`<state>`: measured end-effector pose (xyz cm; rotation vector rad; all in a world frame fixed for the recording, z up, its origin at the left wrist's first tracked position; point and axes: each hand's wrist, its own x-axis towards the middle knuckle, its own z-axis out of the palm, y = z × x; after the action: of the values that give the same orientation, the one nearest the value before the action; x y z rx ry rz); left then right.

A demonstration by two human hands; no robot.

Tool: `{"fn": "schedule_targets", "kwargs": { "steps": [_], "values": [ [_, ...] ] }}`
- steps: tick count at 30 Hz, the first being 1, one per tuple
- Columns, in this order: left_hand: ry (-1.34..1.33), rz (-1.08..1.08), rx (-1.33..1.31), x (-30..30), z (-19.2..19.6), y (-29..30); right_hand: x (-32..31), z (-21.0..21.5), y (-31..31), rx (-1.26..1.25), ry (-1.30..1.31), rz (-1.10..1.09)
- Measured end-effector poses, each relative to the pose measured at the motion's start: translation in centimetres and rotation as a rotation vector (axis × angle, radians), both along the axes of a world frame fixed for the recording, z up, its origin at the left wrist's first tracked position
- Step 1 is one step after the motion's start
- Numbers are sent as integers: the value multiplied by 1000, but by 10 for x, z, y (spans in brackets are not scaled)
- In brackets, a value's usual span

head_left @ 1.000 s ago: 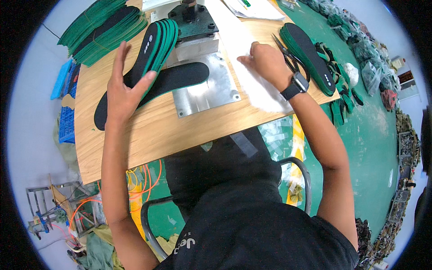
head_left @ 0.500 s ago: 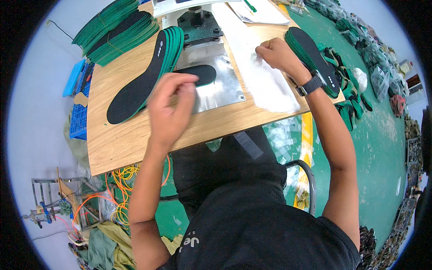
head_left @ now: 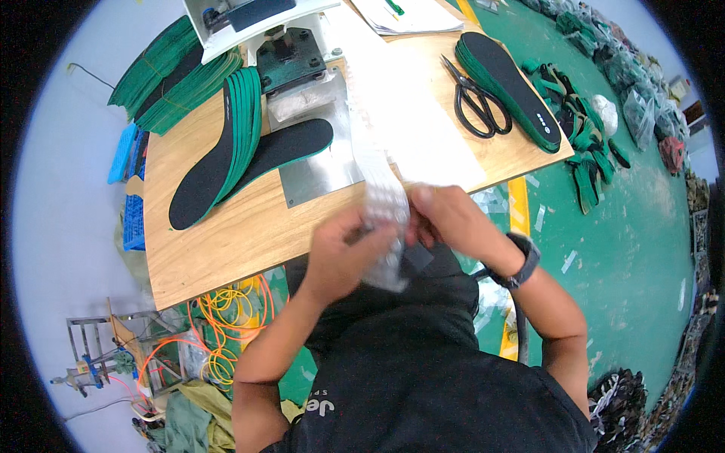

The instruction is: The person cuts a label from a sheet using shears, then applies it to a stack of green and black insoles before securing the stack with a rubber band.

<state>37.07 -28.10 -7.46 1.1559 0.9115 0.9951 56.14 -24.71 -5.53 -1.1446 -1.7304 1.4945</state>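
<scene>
A translucent plastic strip (head_left: 384, 185) with small raised marks runs down over the table's front edge, its lower end hanging above my lap. My left hand (head_left: 347, 253) has its fingers closed around the strip, somewhat blurred. Close by on the right, my right hand (head_left: 457, 223) pinches the strip's edge. Beyond the hands, one black insole (head_left: 291, 151) with green edging lies partly on the metal plate (head_left: 321, 177) of a press (head_left: 291, 60). Its other end is hidden under a stack of similar insoles (head_left: 219, 162) on the left.
Black-handled scissors (head_left: 479, 109) lie right of a bright white sheet (head_left: 430, 113), beside another insole stack (head_left: 510, 90). Bundled green insoles (head_left: 181, 83) stand at the back left. Papers (head_left: 411, 16) lie at the far edge. Cables (head_left: 219, 332) hang below the table (head_left: 219, 257).
Both hands have come together at the front edge and taken hold of the strip. Scissors now show where my right hand was. The view has shifted; the single insole now lies more exposed.
</scene>
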Motion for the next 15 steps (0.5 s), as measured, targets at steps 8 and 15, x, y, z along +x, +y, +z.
{"fn": "schedule_targets", "kwargs": {
  "steps": [8,15],
  "values": [
    [-235,-187,-9,-16,-39,-9,-9,-3,-30,323,125,147],
    [-564,282,262,-11,8,42,53,-60,-78,491,-251,418]
  ]
}}
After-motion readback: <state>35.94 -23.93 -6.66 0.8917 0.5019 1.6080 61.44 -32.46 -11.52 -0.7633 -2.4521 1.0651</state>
